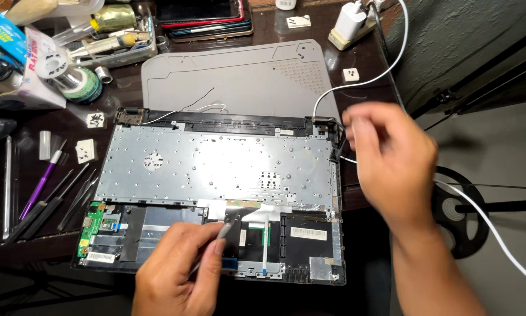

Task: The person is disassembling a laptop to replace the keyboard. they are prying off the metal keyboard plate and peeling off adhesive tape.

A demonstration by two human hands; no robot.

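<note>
An opened laptop shell (pixel 216 193) lies flat on the dark worktop (pixel 362 70), its lower edge at the near rim, with a silver metal plate (pixel 216 167) covering its upper half and a green circuit board (pixel 90 228) at its lower left corner. The left hand (pixel 178 272) rests over the lower middle of the shell, its fingers (pixel 213 237) pinched together on a slim grey tool (pixel 223 229) whose tip points up toward the foil strip below the plate. The right hand (pixel 391 161) hovers at the shell's upper right corner, blurred; its fingers (pixel 352 126) are curled close to the hinge area and a white cable (pixel 356 85) there, though whether they grip anything cannot be told. Behind the shell lies a grey work mat (pixel 245 76), touching its far edge, with thin loose wires (pixel 198 106) trailing across it. To the left of the shell, spread on the worktop, are a purple-handled tool (pixel 40 182) and several dark probes (pixel 58 202), and two small white trays holding screws (pixel 86 149). Farther back on the left stand a roll of green tape (pixel 84 85) and a clear box of tools (pixel 114 41). A white charger block (pixel 349 20) sits at the far right.
</note>
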